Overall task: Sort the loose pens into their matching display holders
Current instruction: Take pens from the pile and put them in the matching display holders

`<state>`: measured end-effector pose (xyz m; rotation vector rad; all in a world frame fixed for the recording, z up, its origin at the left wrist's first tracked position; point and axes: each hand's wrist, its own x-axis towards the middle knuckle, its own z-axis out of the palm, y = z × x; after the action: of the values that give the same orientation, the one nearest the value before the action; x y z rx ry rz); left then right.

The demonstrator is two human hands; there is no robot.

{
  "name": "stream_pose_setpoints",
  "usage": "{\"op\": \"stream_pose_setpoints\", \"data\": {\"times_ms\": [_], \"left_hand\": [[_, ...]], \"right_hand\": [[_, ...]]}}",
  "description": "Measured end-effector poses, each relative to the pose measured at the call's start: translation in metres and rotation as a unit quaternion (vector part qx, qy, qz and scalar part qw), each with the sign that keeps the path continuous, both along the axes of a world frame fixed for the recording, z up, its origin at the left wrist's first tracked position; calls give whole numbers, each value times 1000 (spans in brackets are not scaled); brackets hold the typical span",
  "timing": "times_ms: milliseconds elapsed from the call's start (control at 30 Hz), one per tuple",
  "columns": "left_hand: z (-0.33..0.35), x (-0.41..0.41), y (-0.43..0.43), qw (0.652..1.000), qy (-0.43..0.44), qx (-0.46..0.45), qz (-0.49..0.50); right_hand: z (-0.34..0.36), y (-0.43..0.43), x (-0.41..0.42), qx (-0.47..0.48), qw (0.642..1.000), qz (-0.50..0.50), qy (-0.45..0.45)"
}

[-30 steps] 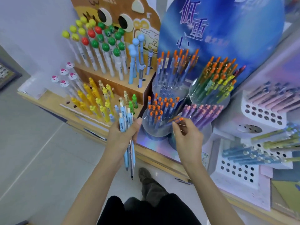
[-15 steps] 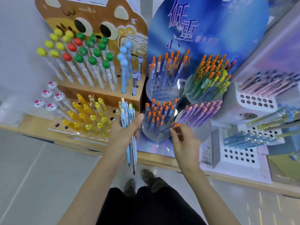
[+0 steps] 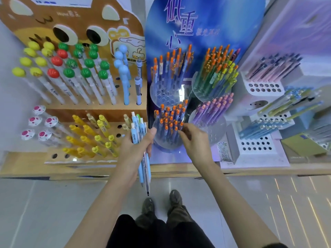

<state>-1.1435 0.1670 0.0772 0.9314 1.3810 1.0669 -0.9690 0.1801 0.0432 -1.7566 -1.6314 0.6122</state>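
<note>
My left hand grips a bundle of light blue pens, their tips hanging below my fist. My right hand pinches an orange-capped pen at the right edge of a clear round holder packed with matching orange-capped blue pens. The two hands sit on either side of that holder. A second clear holder of purple pens stands just right of my right hand.
A brown cat-face wooden display at left carries ball-topped pens and yellow pens, with several free holes near its front. White perforated holders with pink and blue pens stand at right. The shelf edge runs below my hands.
The view has shifted so the displays sit more squarely ahead. My right hand has brought the orange-capped pen left, up against the lower orange holder. My left hand keeps its bundle.
</note>
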Motion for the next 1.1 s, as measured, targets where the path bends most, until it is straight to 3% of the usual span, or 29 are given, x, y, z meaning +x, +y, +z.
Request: {"op": "stream_pose_setpoints", "data": {"times_ms": [300,400,500,567,867,1100], "left_hand": [[6,11,-2,1000,-19,-13,21],[10,13,2,999,-38,-6,34],[13,16,6,995,-72,-23,68],[14,19,7,992,-89,-40,82],[12,26,10,984,-108,-58,125],[8,32,16,980,-131,-92,116]], "right_hand": [[15,-9,-3,-49,998,-10,23],[38,-31,-11,-25,989,-39,139],[63,-49,-26,-150,954,63,251],[68,-53,-36,-191,951,104,218],[61,-49,-46,-197,969,61,137],[69,-44,-15,-226,947,29,225]]}}
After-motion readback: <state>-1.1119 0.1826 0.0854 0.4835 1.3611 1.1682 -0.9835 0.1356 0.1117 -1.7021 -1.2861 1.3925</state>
